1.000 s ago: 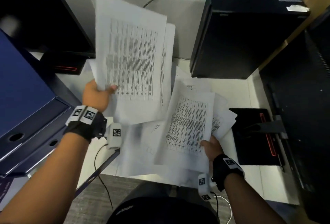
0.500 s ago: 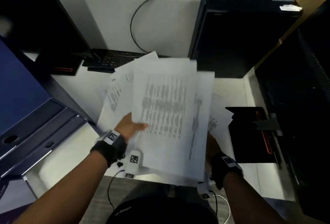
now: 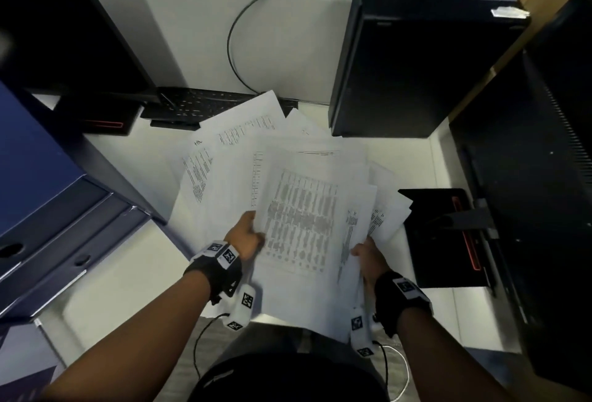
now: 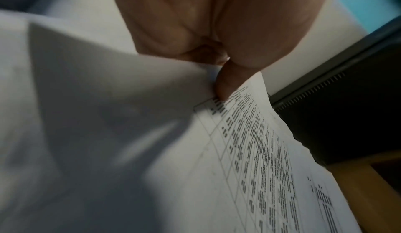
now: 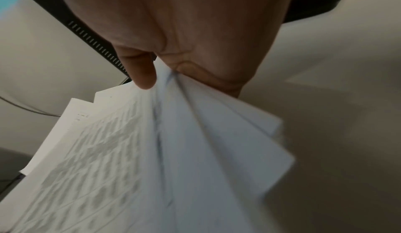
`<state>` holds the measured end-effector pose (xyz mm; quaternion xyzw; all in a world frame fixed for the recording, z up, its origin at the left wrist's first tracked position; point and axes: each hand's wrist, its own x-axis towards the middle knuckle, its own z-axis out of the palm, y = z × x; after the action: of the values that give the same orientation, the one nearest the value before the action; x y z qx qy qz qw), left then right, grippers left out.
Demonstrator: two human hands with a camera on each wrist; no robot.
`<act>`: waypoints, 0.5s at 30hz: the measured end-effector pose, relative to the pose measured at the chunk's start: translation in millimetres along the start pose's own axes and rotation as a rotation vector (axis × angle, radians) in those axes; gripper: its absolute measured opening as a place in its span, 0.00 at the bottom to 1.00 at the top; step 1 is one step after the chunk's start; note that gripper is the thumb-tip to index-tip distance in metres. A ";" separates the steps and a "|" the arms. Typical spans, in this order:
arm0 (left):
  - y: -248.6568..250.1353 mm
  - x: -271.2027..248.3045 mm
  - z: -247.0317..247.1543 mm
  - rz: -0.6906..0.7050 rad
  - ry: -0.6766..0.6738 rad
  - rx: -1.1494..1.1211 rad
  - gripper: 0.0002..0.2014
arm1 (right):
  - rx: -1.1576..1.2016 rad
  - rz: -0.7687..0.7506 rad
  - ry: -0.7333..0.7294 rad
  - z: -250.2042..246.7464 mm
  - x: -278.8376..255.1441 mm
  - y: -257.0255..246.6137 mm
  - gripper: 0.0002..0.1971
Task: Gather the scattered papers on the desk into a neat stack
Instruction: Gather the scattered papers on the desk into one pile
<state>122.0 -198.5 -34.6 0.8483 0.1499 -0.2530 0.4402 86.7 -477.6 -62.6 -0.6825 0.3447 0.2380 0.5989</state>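
Observation:
Several white printed papers (image 3: 298, 206) are fanned in an uneven bundle over the white desk (image 3: 128, 273), near its front edge. My left hand (image 3: 246, 235) grips the bundle's left edge, thumb on the top sheet. In the left wrist view a thumb (image 4: 225, 85) presses on a sheet with a printed table (image 4: 249, 151). My right hand (image 3: 368, 257) pinches the bundle's lower right corner. The right wrist view shows the sheets (image 5: 173, 142) splayed out from between thumb (image 5: 141, 72) and fingers. More sheets (image 3: 224, 145) stick out behind to the left.
A black computer tower (image 3: 410, 65) stands at the back right, a black keyboard (image 3: 205, 103) behind the papers. A monitor base (image 3: 442, 235) sits at the right, another monitor (image 3: 64, 33) at the back left. Blue drawers (image 3: 48, 203) stand at the left. A cable (image 3: 237, 42) loops on the partition.
My left hand brought its raised sheets down and right onto the ones in my right hand. Both hands now hold one merged bundle low over the desk.

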 end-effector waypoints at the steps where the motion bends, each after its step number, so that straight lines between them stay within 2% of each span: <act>1: 2.3 -3.1 6.6 -0.004 -0.025 0.031 0.21 | -0.019 -0.003 -0.007 0.9 -2.6 -2.4 0.19; 3: 6.9 -7.8 18.4 0.017 -0.097 0.115 0.17 | -0.063 -0.015 -0.003 1.8 -4.6 -4.7 0.19; 6: 8.0 -6.5 32.1 0.047 -0.151 0.241 0.18 | -0.109 -0.071 0.042 -1.2 -2.8 1.4 0.21; 8: 9.4 -1.8 38.3 0.030 -0.139 0.278 0.19 | -0.140 -0.141 0.106 -2.2 -4.3 3.6 0.17; 10: 11.4 2.8 42.0 0.022 -0.108 0.283 0.19 | -0.170 -0.194 0.162 -1.9 -5.8 3.4 0.17; 15: 16.0 9.8 36.0 0.005 -0.021 0.297 0.15 | -0.192 -0.108 0.096 -1.1 -4.1 6.5 0.19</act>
<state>127.0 -236.9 -46.8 0.9019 0.1041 -0.2802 0.3119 79.0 -478.2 -63.6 -0.7650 0.3114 0.2045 0.5254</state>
